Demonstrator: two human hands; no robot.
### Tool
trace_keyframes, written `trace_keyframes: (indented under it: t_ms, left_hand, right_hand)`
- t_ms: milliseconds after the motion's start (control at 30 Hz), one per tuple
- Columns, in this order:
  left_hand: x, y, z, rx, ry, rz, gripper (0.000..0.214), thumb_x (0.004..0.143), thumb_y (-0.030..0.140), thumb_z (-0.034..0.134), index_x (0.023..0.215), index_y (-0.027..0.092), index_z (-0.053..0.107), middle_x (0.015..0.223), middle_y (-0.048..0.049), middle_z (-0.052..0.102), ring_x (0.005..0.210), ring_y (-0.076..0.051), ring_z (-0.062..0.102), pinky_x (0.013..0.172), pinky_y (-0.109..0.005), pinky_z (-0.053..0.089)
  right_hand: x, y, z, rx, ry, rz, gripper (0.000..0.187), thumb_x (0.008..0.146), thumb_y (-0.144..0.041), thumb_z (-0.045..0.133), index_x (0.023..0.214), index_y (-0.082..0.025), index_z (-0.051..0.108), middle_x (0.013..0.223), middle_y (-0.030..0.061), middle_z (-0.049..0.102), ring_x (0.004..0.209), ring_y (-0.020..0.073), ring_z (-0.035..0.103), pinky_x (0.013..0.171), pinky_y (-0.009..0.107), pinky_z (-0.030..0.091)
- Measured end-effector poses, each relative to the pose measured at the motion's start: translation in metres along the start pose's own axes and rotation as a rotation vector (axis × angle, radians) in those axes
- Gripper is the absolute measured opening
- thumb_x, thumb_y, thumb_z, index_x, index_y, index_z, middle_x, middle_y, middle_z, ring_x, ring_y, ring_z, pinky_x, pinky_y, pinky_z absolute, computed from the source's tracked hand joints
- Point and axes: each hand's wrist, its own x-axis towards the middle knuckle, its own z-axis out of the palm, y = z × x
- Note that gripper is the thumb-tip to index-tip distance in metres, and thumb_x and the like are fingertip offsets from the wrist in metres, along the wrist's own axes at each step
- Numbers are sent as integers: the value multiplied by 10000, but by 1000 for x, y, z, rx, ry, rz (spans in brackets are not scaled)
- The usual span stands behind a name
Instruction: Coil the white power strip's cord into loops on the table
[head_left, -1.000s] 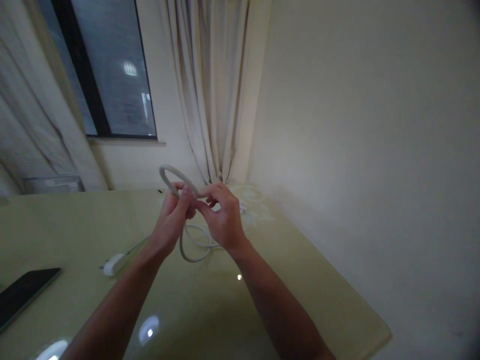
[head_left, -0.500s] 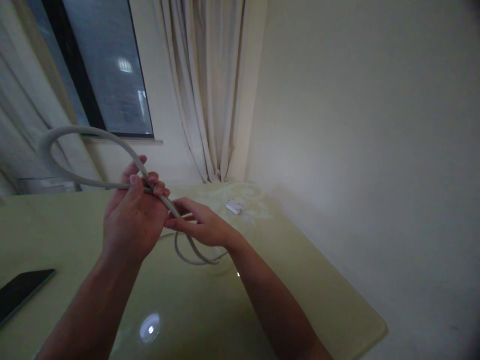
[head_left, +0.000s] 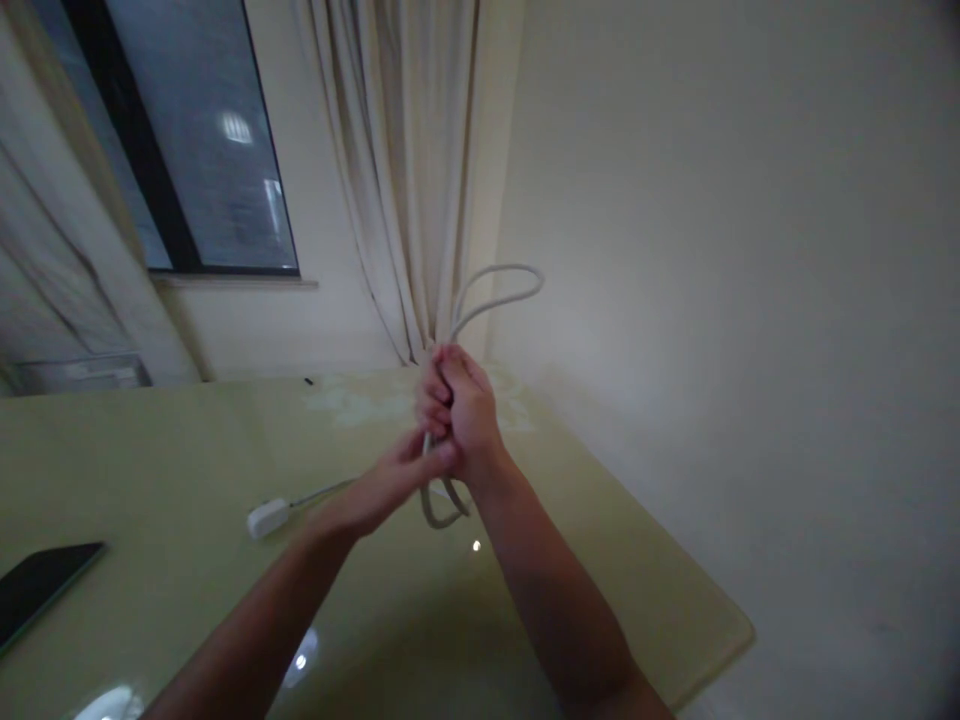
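Note:
A pale grey cable (head_left: 499, 300) is folded into a bundle in front of me, with one loop standing out at the top and a smaller loop (head_left: 442, 522) hanging below. My right hand (head_left: 469, 405) is closed around the bundle, its fingers wrapped over the strands. Just beneath, my left hand (head_left: 397, 470) pinches the lower strands, its thumb against the right palm; its fingers are partly hidden. From behind my left wrist a thin length of cable runs along to a white block-shaped end (head_left: 268, 518), which lies on the table.
The pale yellow-green glossy table (head_left: 615, 560) ends at a rounded corner on the right, beside a bare wall (head_left: 712, 300). A dark flat device (head_left: 49, 582) lies at the left. A tiny dark object (head_left: 308, 381) sits near the far edge, before the curtain (head_left: 390, 180) and window (head_left: 195, 140).
Both hands have moved, the left going right and below the other. My right hand now grips the bundle; its loop swung from left to upper right. The white block at left has come into view.

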Motion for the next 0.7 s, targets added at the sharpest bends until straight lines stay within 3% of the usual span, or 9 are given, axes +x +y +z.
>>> trace_keyframes:
  t_ms: [67, 133, 233, 333, 433, 567, 700]
  left_hand:
    - [1, -8, 20, 209, -268, -72, 373, 904, 508, 780, 1047, 166, 737, 853, -61, 754, 813, -201, 692, 747, -303, 545]
    - [3, -16, 28, 417, -356, -92, 263, 949, 426, 702, 988, 168, 742, 777, -41, 739, 735, -176, 677, 706, -281, 518]
    - [11, -33, 13, 591, -204, -74, 288, 974, 410, 592, 993, 170, 748, 711, -20, 697, 640, -162, 639, 638, -267, 481]
    - [18, -53, -24, 824, 45, -19, 273, 949, 391, 572, 921, 185, 749, 705, -17, 689, 671, -179, 646, 660, -270, 469]
    - [15, -66, -64, 901, 205, -36, 186, 820, 195, 584, 907, 188, 748, 701, -25, 703, 698, -210, 657, 690, -289, 448]
    - [-7, -69, -106, 960, 396, -66, 280, 702, 107, 584, 876, 228, 766, 782, -49, 769, 793, -262, 708, 801, -330, 465]
    - [-29, -60, -131, 942, 577, -82, 248, 683, 118, 614, 822, 251, 771, 940, -80, 809, 1020, -304, 714, 961, -358, 457]
  right_hand:
    - [-2, -26, -5, 35, 78, -60, 277, 1028, -417, 654, 880, -241, 499, 598, -122, 318, 410, 51, 182, 348, 162, 155]
    - [-3, -52, -9, 29, 126, -84, 269, 1078, -381, 575, 867, -235, 494, 587, -121, 300, 408, 52, 153, 353, 160, 135]
    - [0, -89, -10, -41, 161, -57, 330, 1107, -404, 533, 833, -232, 471, 565, -122, 275, 405, 55, 139, 361, 164, 127]
    - [9, -126, -10, -152, 119, 21, 399, 1107, -475, 532, 802, -231, 447, 553, -121, 266, 405, 55, 138, 368, 169, 125]
    - [22, -160, -16, -329, 89, 105, 454, 1101, -544, 507, 784, -226, 447, 549, -117, 295, 402, 50, 139, 369, 174, 115]
    - [35, -191, -44, -679, 141, 154, 471, 1108, -559, 462, 792, -211, 489, 538, -106, 339, 399, 47, 159, 376, 175, 102]
    - [38, -193, -86, -1030, 195, 143, 433, 1139, -469, 393, 848, -187, 548, 553, -103, 331, 405, 54, 211, 397, 180, 177]
